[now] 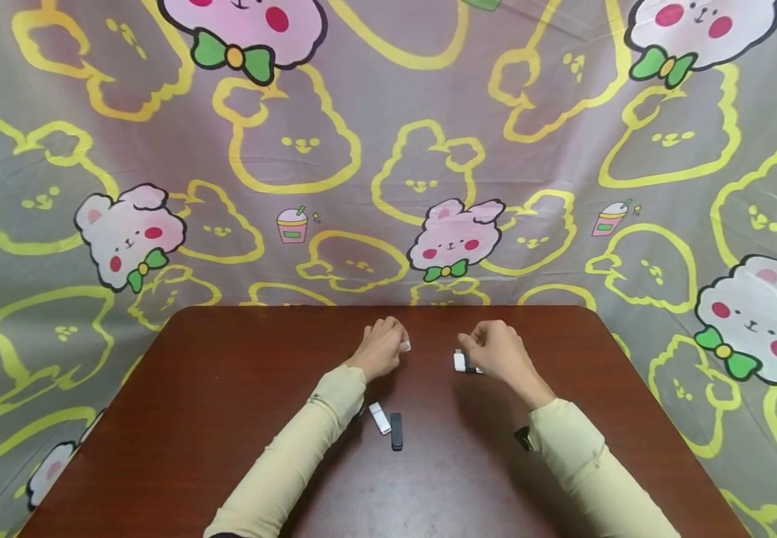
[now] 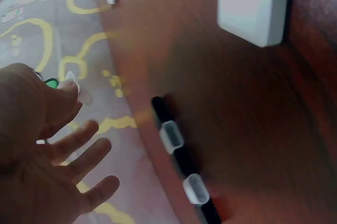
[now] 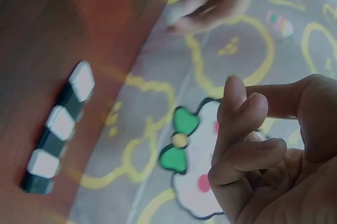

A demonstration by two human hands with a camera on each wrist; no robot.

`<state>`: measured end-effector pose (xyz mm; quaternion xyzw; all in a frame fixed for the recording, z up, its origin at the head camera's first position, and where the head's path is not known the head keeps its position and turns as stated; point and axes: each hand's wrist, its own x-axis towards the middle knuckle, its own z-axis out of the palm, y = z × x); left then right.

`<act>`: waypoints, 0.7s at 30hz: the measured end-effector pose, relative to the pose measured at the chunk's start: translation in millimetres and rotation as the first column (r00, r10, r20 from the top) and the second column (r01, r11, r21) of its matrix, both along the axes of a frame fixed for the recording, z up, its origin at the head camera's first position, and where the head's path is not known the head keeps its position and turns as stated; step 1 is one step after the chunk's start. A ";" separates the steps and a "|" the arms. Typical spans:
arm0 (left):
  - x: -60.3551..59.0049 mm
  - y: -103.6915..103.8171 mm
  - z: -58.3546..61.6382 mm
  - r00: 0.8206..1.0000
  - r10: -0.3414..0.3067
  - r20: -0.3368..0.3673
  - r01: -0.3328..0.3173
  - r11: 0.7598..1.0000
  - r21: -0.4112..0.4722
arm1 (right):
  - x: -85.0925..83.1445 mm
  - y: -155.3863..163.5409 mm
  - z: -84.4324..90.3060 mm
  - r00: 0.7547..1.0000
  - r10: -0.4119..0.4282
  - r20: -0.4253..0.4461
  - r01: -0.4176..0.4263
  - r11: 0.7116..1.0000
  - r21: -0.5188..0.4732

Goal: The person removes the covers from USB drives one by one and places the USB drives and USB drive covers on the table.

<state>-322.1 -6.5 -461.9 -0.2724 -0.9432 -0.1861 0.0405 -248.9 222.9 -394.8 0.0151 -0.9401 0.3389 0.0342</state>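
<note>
My left hand (image 1: pixel 380 349) pinches a small white piece (image 1: pixel 406 346) between thumb and fingers, above the far part of the table. Most of that piece is hidden, so whether it is a stick or a cap is unclear. Its other fingers are spread in the left wrist view. To the right, my right hand (image 1: pixel 499 351) hovers by a row of USB sticks (image 3: pixel 60 124), black and white in turn, lying side by side. A bare metal plug shows on one white stick (image 1: pixel 459 362). In the right wrist view the right fingers (image 3: pixel 242 155) are curled, with nothing visible between them.
A white USB stick (image 1: pixel 379 418) and a black one (image 1: pixel 397 431) lie nearer me on the brown table (image 1: pixel 180 448), below the left wrist. A patterned cloth (image 1: pixel 361 187) hangs right behind the table's far edge.
</note>
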 end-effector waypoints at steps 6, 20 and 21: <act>-2.8 4.5 -10.2 1.000 -0.022 -0.007 0.021 0.993 -0.115 | 17.3 -18.8 10.9 0.997 0.070 -0.039 -0.072 0.997 -0.028; -5.4 1.8 -24.4 0.994 -0.039 -0.098 0.019 0.980 -0.199 | 40.9 -29.7 27.4 0.993 0.113 -0.033 -0.113 0.994 0.002; -5.1 1.5 -24.2 0.995 -0.041 -0.093 0.023 0.982 -0.190 | 41.3 -29.1 27.7 0.993 0.114 -0.035 -0.114 0.993 0.005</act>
